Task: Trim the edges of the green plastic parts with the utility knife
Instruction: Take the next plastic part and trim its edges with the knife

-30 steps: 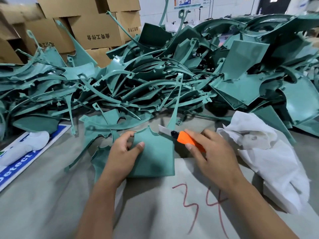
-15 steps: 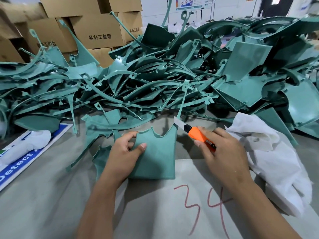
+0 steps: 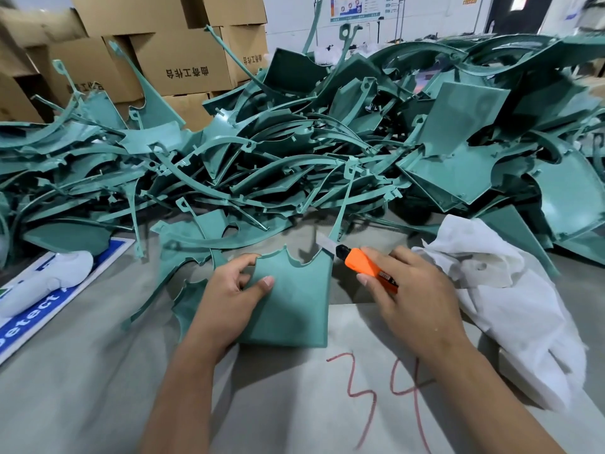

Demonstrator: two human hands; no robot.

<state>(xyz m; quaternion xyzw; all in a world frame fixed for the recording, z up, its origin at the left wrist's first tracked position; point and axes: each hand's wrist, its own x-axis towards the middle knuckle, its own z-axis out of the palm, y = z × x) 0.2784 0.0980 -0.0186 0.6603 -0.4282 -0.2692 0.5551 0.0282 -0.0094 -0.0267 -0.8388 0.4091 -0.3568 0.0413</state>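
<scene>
Green plastic panel (image 3: pixel 294 306) with a scalloped top edge lies flat at the tabletop's (image 3: pixel 82 371) near edge, beside a red "34". Left hand (image 3: pixel 229 299) holds its left side, thumb on top, fingers curled over the upper-left corner. Right hand (image 3: pixel 415 299) has its grip closed around the orange utility knife (image 3: pixel 363 265), whose blade touches the panel's upper-right corner. White crumpled cloth (image 3: pixel 501 290) lies toward the right edge.

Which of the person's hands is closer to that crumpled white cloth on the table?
The right hand, holding the orange utility knife, sits just beside the white cloth. The left hand grips the green plastic part, farther away.
</scene>
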